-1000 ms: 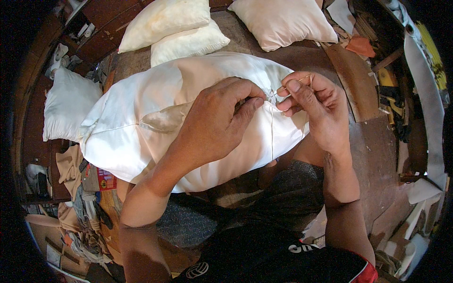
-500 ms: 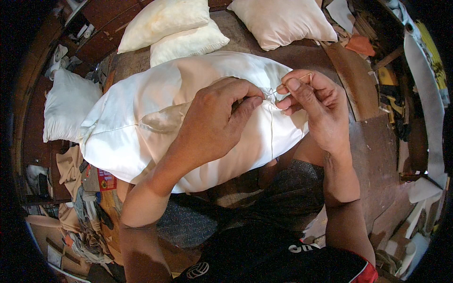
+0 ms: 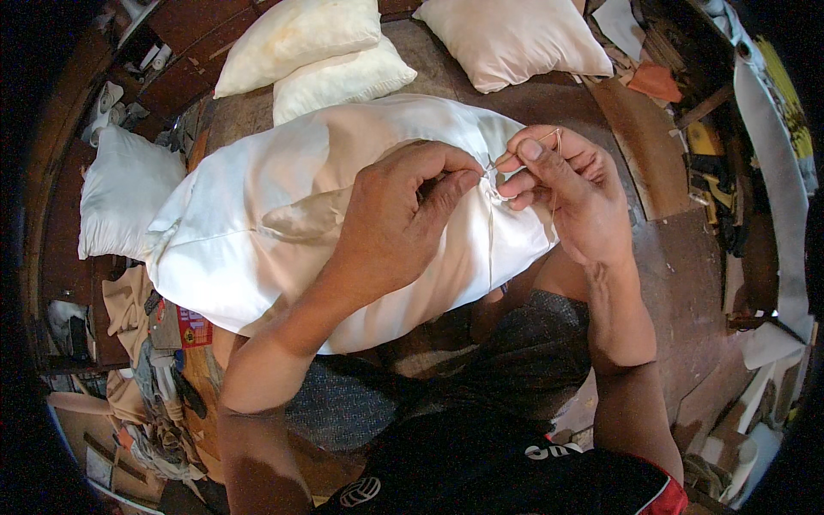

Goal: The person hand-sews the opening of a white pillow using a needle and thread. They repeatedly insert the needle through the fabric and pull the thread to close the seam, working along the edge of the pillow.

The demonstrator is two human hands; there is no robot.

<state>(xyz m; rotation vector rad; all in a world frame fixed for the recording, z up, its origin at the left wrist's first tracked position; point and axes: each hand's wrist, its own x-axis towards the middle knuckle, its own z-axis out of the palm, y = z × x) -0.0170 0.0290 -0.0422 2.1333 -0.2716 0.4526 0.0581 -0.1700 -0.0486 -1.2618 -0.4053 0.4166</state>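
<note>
A large, stuffed white pillow (image 3: 219, 266) lies across my lap. My left hand (image 3: 403, 215) is closed, thumb and forefinger pinching the pillow's cloth along the seam near its right end. Close beside it, my right hand (image 3: 571, 184) is closed in a pinch on a thin needle (image 3: 500, 160), which is mostly hidden by the fingers and touches the gathered cloth. A pale thread (image 3: 555, 142) loops over the right fingers, and another strand hangs down the pillow's front. Left of my left hand, the seam shows a shaded gap or fold (image 3: 300, 219).
Two cream pillows (image 3: 300, 43) overlap at the back, and another pillow (image 3: 515, 43) lies at back right. A white pillow (image 3: 129, 193) leans at the left. Cloth scraps (image 3: 154, 386) are heaped at lower left. Shelves with tools (image 3: 712, 180) line the right side.
My right hand has shifted slightly left, and its fingers have closed in nearer the pinched cloth. The thread loop over them has changed shape. My left hand keeps its pinch.
</note>
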